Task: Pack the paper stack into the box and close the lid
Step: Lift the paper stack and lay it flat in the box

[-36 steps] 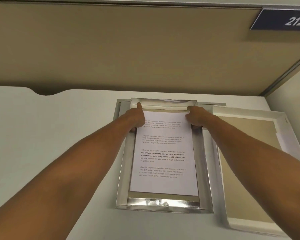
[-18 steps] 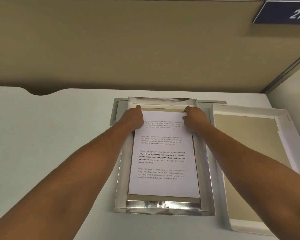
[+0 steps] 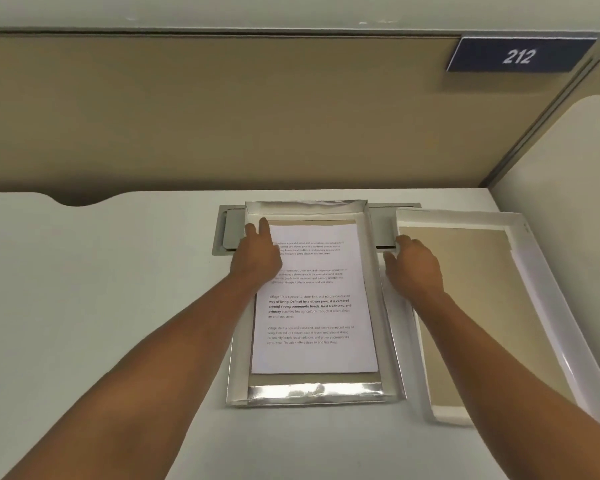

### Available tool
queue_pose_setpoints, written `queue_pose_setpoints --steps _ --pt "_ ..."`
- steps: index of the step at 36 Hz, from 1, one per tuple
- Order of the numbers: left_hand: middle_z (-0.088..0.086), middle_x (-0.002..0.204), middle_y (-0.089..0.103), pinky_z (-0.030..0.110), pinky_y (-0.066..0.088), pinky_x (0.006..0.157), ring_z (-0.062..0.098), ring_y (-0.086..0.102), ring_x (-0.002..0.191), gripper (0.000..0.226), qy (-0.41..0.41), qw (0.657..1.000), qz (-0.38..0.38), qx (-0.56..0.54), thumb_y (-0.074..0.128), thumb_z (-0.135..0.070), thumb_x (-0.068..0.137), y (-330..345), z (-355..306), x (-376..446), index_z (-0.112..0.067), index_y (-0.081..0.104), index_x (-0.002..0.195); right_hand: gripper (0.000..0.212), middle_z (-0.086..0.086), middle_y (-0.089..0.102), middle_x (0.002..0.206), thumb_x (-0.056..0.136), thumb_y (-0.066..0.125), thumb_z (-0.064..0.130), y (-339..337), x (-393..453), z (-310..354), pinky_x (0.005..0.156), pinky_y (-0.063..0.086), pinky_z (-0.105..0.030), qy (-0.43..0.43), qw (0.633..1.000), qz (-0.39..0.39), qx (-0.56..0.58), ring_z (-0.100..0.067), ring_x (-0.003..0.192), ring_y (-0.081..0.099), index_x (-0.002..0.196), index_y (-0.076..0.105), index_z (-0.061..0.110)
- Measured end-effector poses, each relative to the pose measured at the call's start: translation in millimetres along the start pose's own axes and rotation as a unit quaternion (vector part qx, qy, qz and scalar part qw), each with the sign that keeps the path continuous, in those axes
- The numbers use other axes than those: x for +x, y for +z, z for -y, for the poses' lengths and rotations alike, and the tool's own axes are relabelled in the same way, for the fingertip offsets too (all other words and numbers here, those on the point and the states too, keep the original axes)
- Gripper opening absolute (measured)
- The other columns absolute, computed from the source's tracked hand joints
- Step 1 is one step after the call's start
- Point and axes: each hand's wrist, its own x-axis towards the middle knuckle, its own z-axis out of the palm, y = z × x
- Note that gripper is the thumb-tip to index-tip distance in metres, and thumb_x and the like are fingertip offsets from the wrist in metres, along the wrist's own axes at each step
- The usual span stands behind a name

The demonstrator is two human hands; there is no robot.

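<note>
Left hand lay flat, pinning the white printed paper stack in the silver-rimmed box; right hand, open and empty, reached the white cardboard lid (likely pickup).

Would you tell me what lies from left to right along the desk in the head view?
Left hand → paper stack in the box → right hand → lid.

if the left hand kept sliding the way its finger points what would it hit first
Most likely the far wall of the box: the left hand rests on the paper stack, its finger aimed there. Depth is hard to judge.
</note>
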Motion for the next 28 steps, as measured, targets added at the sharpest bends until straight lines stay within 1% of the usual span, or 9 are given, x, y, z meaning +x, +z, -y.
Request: queue_pose_setpoints --steps 6,10,14,17,18,21,23,26,28 --pt "0.015 0.151 0.030 0.046 0.049 0.095 0.034 0.037 0.132 0.066 0.028 0.999 -0.031 -0.027 0.050 -0.031 0.098 7.1 0.9 -32.3 -0.012 0.020 0.154 0.046 -0.020 0.060 0.118 0.094 0.056 0.033 -8.6 -52.9 -31.3 0.082 0.049 -0.039 0.051 0.998 0.036 -0.013 -0.039 0.104 0.061 0.128 0.051 0.004" --pt "0.012 0.155 0.029 0.047 0.045 0.104 0.032 0.031 0.141 0.066 0.048 0.995 -0.024 -0.079 0.053 -0.032 0.096 13.2 4.5 -53.1 -0.015 0.024 0.153 0.045 -0.018 0.061 0.114 0.092 0.059 0.036 -4.4 -88.9 -49.6 0.077 0.046 -0.034 0.081 0.993 0.087 -0.027 -0.035 0.101 0.063 0.122 0.053 0.003" --pt "0.009 0.155 0.031 0.048 0.044 0.107 0.031 0.034 0.140 0.066 0.062 0.991 -0.020 -0.114 0.056 -0.033 0.095 16.8 7.0 -72.0 -0.018 0.028 0.152 0.034 -0.011 0.066 0.102 0.089 0.059 0.036 2.0 -119.0 -64.0 0.067 0.038 -0.027 0.091 0.986 0.129 -0.048 -0.027 0.090 0.062 0.105 0.058 0.006" --pt "0.008 0.155 0.032 0.047 0.045 0.107 0.030 0.038 0.138 0.066 0.065 0.990 -0.015 -0.126 0.056 -0.035 0.094 17.8 5.9 -86.2 -0.020 0.029 0.152 0.018 -0.007 0.068 0.096 0.089 0.056 0.024 -2.6 -134.5 -65.1 0.064 0.036 -0.025 0.090 0.987 0.127 -0.042 -0.022 0.076 0.052 0.097 0.061 0.009" --pt "0.008 0.155 0.032 0.046 0.045 0.107 0.030 0.039 0.138 0.066 0.067 0.989 -0.015 -0.129 0.056 -0.036 0.094 17.6 5.1 -90.7 -0.020 0.030 0.152 0.010 -0.006 0.066 0.089 0.089 0.054 0.019 -6.5 -138.0 -64.3 0.060 0.035 -0.025 0.088 0.988 0.117 -0.042 -0.023 0.073 0.050 0.087 0.058 0.010" --pt "0.006 0.157 0.032 0.043 0.046 0.106 0.029 0.041 0.138 0.067 0.073 0.987 -0.015 -0.142 0.058 -0.037 0.093 15.0 1.1 -102.9 -0.021 0.030 0.152 0.032 0.002 0.046 0.062 0.087 0.048 0.007 -21.3 -145.4 -60.6 0.045 0.026 -0.024 0.080 0.992 0.083 -0.043 -0.025 0.063 0.047 0.060 0.033 0.017" --pt "0.005 0.157 0.032 0.041 0.045 0.105 0.028 0.042 0.139 0.067 0.080 0.985 -0.016 -0.149 0.060 -0.036 0.092 12.0 -2.0 -110.1 -0.022 0.031 0.151 0.033 0.001 0.046 0.062 0.085 0.046 0.003 -35.8 -149.7 -56.6 0.044 0.024 -0.024 0.074 0.994 0.060 -0.044 -0.025 0.060 0.044 0.060 0.032 0.017" --pt "0.004 0.157 0.032 0.037 0.045 0.104 0.027 0.043 0.138 0.068 0.094 0.982 -0.018 -0.161 0.064 -0.034 0.091 6.6 -5.8 -119.0 -0.023 0.033 0.150 0.014 -0.009 0.063 0.080 0.086 0.046 0.000 -57.2 -156.0 -48.4 0.053 0.029 -0.025 0.056 0.997 0.020 -0.051 -0.025 0.063 0.045 0.076 0.050 0.009" --pt "0.004 0.156 0.033 0.036 0.045 0.104 0.027 0.045 0.137 0.068 0.101 0.980 -0.017 -0.169 0.065 -0.033 0.090 2.8 -8.1 -124.2 -0.023 0.034 0.150 0.012 -0.012 0.068 0.089 0.088 0.048 0.000 -68.4 -161.5 -41.8 0.059 0.032 -0.024 0.035 0.998 -0.008 -0.053 -0.023 0.064 0.046 0.088 0.059 0.005"
